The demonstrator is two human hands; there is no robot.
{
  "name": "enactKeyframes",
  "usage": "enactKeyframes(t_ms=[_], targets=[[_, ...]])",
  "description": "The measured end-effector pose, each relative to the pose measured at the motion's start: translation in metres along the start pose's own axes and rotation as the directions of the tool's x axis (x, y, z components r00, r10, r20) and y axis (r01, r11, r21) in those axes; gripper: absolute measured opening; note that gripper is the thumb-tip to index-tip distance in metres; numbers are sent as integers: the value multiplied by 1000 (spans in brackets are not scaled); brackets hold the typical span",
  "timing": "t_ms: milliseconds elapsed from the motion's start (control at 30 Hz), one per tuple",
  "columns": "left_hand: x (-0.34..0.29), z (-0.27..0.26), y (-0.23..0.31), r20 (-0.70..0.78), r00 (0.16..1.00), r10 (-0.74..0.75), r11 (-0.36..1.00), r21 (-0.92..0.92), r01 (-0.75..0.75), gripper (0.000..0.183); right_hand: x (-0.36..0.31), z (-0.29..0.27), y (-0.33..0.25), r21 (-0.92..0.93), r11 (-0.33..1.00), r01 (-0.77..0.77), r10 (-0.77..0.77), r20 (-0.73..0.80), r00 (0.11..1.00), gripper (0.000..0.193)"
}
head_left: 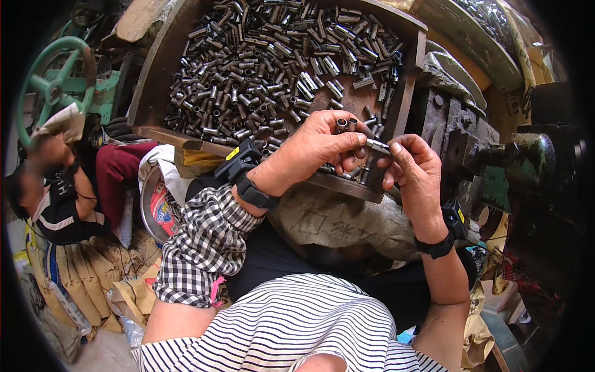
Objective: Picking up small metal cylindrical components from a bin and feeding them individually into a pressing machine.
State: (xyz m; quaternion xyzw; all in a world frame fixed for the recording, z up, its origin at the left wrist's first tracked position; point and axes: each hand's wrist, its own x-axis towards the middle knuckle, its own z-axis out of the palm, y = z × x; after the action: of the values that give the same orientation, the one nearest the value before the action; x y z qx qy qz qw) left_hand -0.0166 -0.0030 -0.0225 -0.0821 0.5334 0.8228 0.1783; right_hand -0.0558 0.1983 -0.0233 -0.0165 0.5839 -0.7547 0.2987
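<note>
Over the near right corner of a wooden tray [214,146], both my hands are close together. My left hand [313,149] is closed, with its thumb and finger at one end of a short shiny metal tube [377,146]. Two darker tubes [346,125] stick up, open ends showing, by the fingers of that same hand. At the other end of the shiny tube, my right hand [415,170] pinches it between thumb and fingers. Heaped in the tray are many similar short metal tubes [245,80], some dark and some bright.
A dark, greasy machine [471,146] stands close on the right. Greyish sacking [347,226] lies below the tray's near edge. To the left are a green handwheel [52,90], a round metal basin [155,204] and a seated person [62,192]. Brown sacks [80,279] lie at lower left.
</note>
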Motion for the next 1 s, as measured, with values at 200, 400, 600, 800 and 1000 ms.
enactKeyframes(t_ms=[200, 400, 600, 800, 1000], targets=[[-2, 1, 0, 11, 1000, -22, 1000, 21, 21, 19, 0, -1, 2, 2, 1000, 16, -16, 19, 1000, 14], [-4, 8, 4, 74, 996, -48, 992, 116, 39, 20, -3, 0, -1, 288, 938, -193, 147, 173, 974, 11], [3, 17, -4, 3, 1000, -16, 1000, 23, 16, 15, -8, 6, 5, 27, 996, 87, -88, 7, 996, 10], [-2, 19, -2, -37, 999, -19, 1000, -26, 18, 18, -20, 6, -11, -309, 932, 187, -196, 3, 981, 17], [-4, 9, -4, -131, 989, 63, 998, 30, -60, 16, -145, -22, -66, -582, 676, 452, -586, -54, 808, 21]])
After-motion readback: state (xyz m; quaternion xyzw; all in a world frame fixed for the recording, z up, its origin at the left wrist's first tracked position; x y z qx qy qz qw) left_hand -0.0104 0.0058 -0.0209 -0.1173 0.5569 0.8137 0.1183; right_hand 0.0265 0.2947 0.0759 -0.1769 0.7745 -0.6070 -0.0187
